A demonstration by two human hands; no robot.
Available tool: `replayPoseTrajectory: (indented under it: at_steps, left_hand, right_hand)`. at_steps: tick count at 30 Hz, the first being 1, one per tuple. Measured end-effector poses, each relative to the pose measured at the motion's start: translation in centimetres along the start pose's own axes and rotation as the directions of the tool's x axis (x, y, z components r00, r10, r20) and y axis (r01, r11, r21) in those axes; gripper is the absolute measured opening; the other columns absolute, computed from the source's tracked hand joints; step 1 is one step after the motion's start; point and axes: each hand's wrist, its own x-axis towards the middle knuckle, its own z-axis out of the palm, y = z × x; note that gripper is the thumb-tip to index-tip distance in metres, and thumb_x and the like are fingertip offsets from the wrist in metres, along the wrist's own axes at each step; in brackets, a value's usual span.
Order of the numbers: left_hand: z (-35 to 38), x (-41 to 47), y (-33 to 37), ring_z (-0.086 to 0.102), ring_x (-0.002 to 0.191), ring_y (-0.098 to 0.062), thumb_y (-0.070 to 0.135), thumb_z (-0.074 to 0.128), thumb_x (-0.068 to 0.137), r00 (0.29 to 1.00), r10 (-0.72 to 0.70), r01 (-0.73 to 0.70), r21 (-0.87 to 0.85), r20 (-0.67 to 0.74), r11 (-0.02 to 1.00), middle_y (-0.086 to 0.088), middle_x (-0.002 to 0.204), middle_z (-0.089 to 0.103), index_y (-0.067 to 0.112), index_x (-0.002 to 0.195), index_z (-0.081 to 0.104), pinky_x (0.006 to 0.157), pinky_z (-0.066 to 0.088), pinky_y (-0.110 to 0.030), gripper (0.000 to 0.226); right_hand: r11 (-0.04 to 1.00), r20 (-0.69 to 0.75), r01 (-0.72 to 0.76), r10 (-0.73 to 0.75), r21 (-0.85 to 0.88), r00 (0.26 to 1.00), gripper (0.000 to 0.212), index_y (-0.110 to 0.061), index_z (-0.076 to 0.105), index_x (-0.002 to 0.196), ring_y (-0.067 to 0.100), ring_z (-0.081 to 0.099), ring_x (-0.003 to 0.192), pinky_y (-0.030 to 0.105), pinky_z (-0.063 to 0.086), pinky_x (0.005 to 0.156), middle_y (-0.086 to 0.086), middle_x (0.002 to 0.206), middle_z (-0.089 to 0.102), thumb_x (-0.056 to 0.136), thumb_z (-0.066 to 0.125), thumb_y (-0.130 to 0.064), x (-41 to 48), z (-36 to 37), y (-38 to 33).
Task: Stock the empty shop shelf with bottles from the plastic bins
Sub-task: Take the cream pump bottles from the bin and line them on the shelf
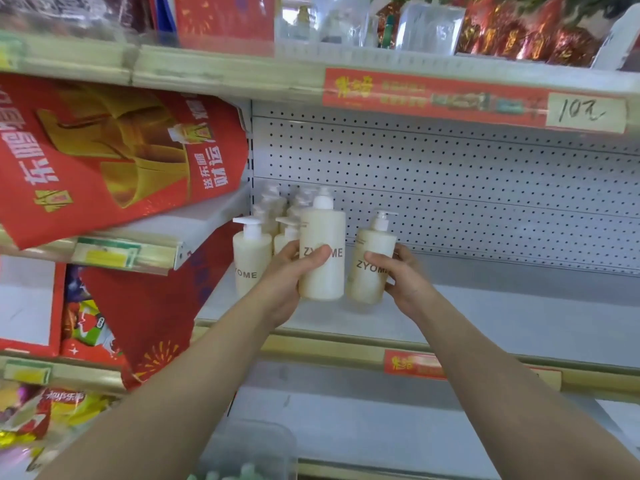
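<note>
the left hand grasps a cream zyome pump bottle upright just above the white shelf, thumb across its label. the right hand grasps a second zyome bottle, tilted, low over the shelf. more pump bottles stand at the shelf's left end. a clear plastic bin sits below the shelf.

A cream ZYOME pump bottle is held upright over the white shelf; a second bottle tilts beside it; matching bottles stand at its left end.
</note>
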Motion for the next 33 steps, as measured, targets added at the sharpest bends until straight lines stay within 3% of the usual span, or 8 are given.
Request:
replayPoseTrajectory:
  at_steps: [8, 12, 16, 21, 26, 33]
  left_hand:
    - [0.5, 0.4, -5.5, 0.068, 0.112, -0.022, 0.031, 0.079, 0.074, 0.993, -0.116, 0.116, -0.010, 0.015, 0.993, -0.006, 0.123, 0.071, 0.014, 0.135, 0.052, 0.083, 0.057, -0.037, 0.069]
    - [0.2, 0.9, -6.7, 0.066, 0.115, -0.022, 0.037, 0.085, 0.066, 0.992, -0.128, 0.128, 0.002, -0.001, 0.992, -0.006, 0.125, 0.069, 0.016, 0.136, 0.052, 0.088, 0.055, -0.039, 0.080]
    - [-0.1, 1.4, -7.1, 0.066, 0.116, -0.023, 0.032, 0.084, 0.070, 0.990, -0.137, 0.137, -0.012, -0.026, 0.991, -0.007, 0.124, 0.069, 0.013, 0.136, 0.050, 0.092, 0.055, -0.041, 0.076]
    - [-0.6, 1.7, -7.3, 0.065, 0.117, -0.024, 0.025, 0.078, 0.075, 0.986, -0.159, 0.157, -0.034, -0.043, 0.987, -0.008, 0.126, 0.068, 0.012, 0.136, 0.051, 0.095, 0.054, -0.042, 0.069]
    - [-0.6, 1.3, -6.9, 0.066, 0.114, -0.024, 0.021, 0.073, 0.078, 0.985, -0.172, 0.171, -0.023, -0.006, 0.985, -0.008, 0.125, 0.069, 0.017, 0.135, 0.051, 0.089, 0.057, -0.040, 0.062]
    - [-0.6, 1.5, -6.8, 0.066, 0.115, -0.028, 0.018, 0.070, 0.077, 0.987, -0.163, 0.163, -0.041, 0.000, 0.986, -0.010, 0.126, 0.068, 0.018, 0.136, 0.052, 0.089, 0.057, -0.042, 0.062]
  right_hand:
    - [0.999, -0.029, -0.015, 0.016, 0.032, 0.999, 0.073, -0.026, 0.056, 0.118, 0.020, 0.067, 0.109, 0.044, 0.055, 0.089, 0.000, 0.119, 0.069, 0.054, 0.091, -0.019, 3.6, -1.7, 1.1]
    - [1.000, -0.007, 0.002, -0.002, 0.019, 1.000, 0.069, -0.023, 0.057, 0.118, 0.019, 0.069, 0.103, 0.037, 0.057, 0.077, 0.000, 0.113, 0.070, 0.059, 0.092, -0.014, 5.7, -1.6, 1.6]
    - [0.996, -0.027, 0.025, -0.028, -0.087, 0.999, 0.068, -0.021, 0.057, 0.122, 0.023, 0.067, 0.109, 0.042, 0.055, 0.091, 0.003, 0.118, 0.069, 0.064, 0.091, -0.007, 8.3, -0.7, 2.5]
    - [0.982, -0.022, 0.062, -0.067, -0.178, 0.997, 0.078, -0.017, 0.050, 0.133, 0.023, 0.065, 0.109, 0.030, 0.054, 0.077, 0.005, 0.126, 0.064, 0.067, 0.091, -0.007, 12.3, 0.8, 2.5]
    - [0.976, 0.032, 0.066, -0.061, -0.210, 0.998, 0.074, -0.019, 0.046, 0.134, 0.019, 0.065, 0.100, 0.030, 0.053, 0.079, 0.010, 0.128, 0.062, 0.073, 0.087, -0.008, 16.2, 1.8, 2.6]
    - [0.966, 0.025, 0.055, -0.050, -0.253, 0.998, 0.082, -0.023, 0.044, 0.140, 0.024, 0.062, 0.114, 0.035, 0.049, 0.088, 0.007, 0.130, 0.061, 0.071, 0.089, -0.018, 20.1, 3.7, 3.2]
